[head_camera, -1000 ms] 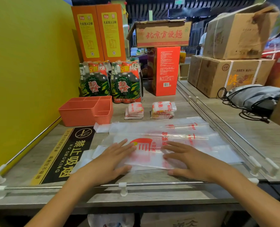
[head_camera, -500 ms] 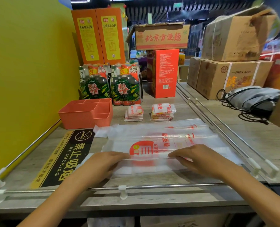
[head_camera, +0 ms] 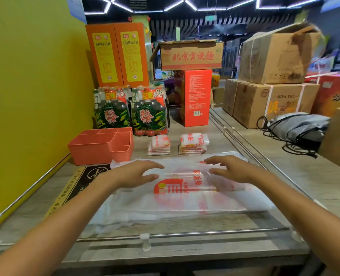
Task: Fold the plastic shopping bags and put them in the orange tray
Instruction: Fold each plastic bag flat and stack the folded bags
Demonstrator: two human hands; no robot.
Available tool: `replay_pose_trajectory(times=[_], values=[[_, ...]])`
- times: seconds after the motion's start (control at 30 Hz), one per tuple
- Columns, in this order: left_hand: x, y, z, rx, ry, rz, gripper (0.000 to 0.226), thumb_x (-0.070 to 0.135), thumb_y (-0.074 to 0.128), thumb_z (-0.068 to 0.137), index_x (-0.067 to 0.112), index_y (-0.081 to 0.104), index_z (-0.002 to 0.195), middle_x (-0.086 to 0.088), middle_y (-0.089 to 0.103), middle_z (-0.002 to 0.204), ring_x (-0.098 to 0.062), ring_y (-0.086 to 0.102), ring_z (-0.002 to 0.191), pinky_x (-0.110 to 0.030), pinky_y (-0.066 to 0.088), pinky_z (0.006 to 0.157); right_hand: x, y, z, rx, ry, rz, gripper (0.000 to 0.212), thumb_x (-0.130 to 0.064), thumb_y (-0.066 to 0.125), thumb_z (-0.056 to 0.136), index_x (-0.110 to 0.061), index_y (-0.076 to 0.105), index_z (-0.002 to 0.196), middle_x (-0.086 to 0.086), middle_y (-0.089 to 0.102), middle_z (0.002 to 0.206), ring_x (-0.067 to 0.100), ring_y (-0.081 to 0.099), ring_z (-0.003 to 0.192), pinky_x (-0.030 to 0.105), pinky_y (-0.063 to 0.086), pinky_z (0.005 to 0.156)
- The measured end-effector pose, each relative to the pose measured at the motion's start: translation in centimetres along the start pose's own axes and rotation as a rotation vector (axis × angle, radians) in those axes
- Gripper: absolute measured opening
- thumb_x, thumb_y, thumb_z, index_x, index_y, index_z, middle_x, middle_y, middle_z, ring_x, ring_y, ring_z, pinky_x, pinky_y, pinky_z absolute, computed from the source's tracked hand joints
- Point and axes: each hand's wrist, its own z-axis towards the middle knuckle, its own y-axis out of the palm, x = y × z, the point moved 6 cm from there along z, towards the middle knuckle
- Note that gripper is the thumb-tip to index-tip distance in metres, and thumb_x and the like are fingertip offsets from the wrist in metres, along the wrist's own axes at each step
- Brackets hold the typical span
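Both hands moved forward, left hand (head_camera: 134, 173) and right hand (head_camera: 229, 169) spread flat (fingers relaxed) on crinkly translucent bag (head_camera: 185, 198).

We see a clear plastic bag (head_camera: 177, 196) with red print lying flat on the grey counter (head_camera: 314, 176). Our left hand (head_camera: 131, 174) and right hand (head_camera: 230, 169) are over its far part, fingers spread and loosely bent, thumbs below. Beyond lie two stacks of folded bags (head_camera: 159, 145), and an orange tray (head_camera: 102, 145) stands by the yellow wall (head_camera: 29, 86).
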Motion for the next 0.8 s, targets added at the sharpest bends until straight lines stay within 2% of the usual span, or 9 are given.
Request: replay_pose_trajectory(times=[0.1, 0.27, 0.37, 0.47, 0.57, 0.7, 0.8], values=[[-0.4, 0.9, 4.3, -0.088, -0.069, 0.008, 0.057, 0.04, 0.049, 0.104, 0.031, 0.03, 0.156, 0.008, 0.027, 0.164, -0.014, 0.029, 0.148, -0.033, 0.024, 0.12, 1.4, 1.3, 2.6, -0.06, 0.09, -0.074, 0.055, -0.042, 0.062, 0.098, -0.03, 0.044, 0.148, -0.003, 0.049, 0.152, 0.019, 0.049, 0.135, 0.038, 0.04, 0.112], [-2.8, 2.1, 7.6, -0.146, -0.192, 0.031, 0.072, 0.043, 0.058, 0.1, 0.029, 0.019, 0.159, 0.004, 0.018, 0.167, -0.019, 0.022, 0.152, -0.041, 0.02, 0.124, 2.2, 2.5, 4.7, -0.138, 0.191, -0.175, 0.075, -0.051, 0.066, 0.092, -0.032, 0.031, 0.155, -0.001, 0.041, 0.157, 0.024, 0.044, 0.139, 0.042, 0.036, 0.114], [-3.2, 2.2, 8.0, -0.161, -0.222, 0.0, 0.075, 0.044, 0.061, 0.097, 0.03, 0.021, 0.159, 0.005, 0.023, 0.166, -0.02, 0.025, 0.151, -0.043, 0.022, 0.123, 2.5, 2.3, 5.3, -0.134, 0.199, -0.18, 0.082, -0.053, 0.071, 0.087, -0.031, 0.032, 0.155, -0.001, 0.043, 0.156, 0.024, 0.046, 0.137, 0.042, 0.039, 0.113], [-3.1, 2.0, 8.3, -0.129, -0.209, -0.024, 0.075, 0.041, 0.069, 0.093, 0.028, 0.029, 0.156, 0.002, 0.034, 0.16, -0.022, 0.037, 0.143, -0.041, 0.032, 0.117, 2.3, 2.4, 5.5, -0.101, 0.15, -0.147, 0.074, -0.047, 0.075, 0.086, -0.028, 0.043, 0.15, -0.002, 0.048, 0.152, 0.02, 0.049, 0.134, 0.037, 0.041, 0.111], [-3.0, 1.7, 8.7, -0.064, -0.163, -0.059, 0.068, 0.034, 0.078, 0.087, 0.025, 0.043, 0.145, -0.001, 0.053, 0.138, -0.019, 0.053, 0.119, -0.033, 0.046, 0.101, 1.8, 2.3, 5.5, -0.054, 0.106, -0.144, 0.075, -0.044, 0.078, 0.084, -0.027, 0.044, 0.149, -0.004, 0.05, 0.149, 0.018, 0.049, 0.133, 0.035, 0.04, 0.111], [-2.3, 0.5, 8.7, 0.114, -0.039, -0.032, 0.05, 0.028, 0.086, 0.078, 0.027, 0.057, 0.119, 0.008, 0.053, 0.1, -0.016, 0.052, 0.091, -0.026, 0.044, 0.072, 1.6, 2.1, 5.5, -0.033, 0.088, -0.116, 0.087, -0.046, 0.084, 0.076, -0.031, 0.04, 0.15, -0.006, 0.051, 0.144, 0.015, 0.05, 0.125, 0.038, 0.044, 0.108], [-1.2, -0.6, 8.0, 0.186, 0.057, 0.015, 0.031, 0.024, 0.084, 0.079, 0.027, 0.062, 0.101, 0.009, 0.054, 0.089, -0.016, 0.052, 0.082, -0.031, 0.047, 0.069, 1.3, 1.3, 5.3, -0.003, 0.073, -0.121, 0.1, -0.048, 0.088, 0.07, -0.032, 0.034, 0.153, -0.008, 0.043, 0.145, 0.014, 0.042, 0.128, 0.035, 0.042, 0.109]])
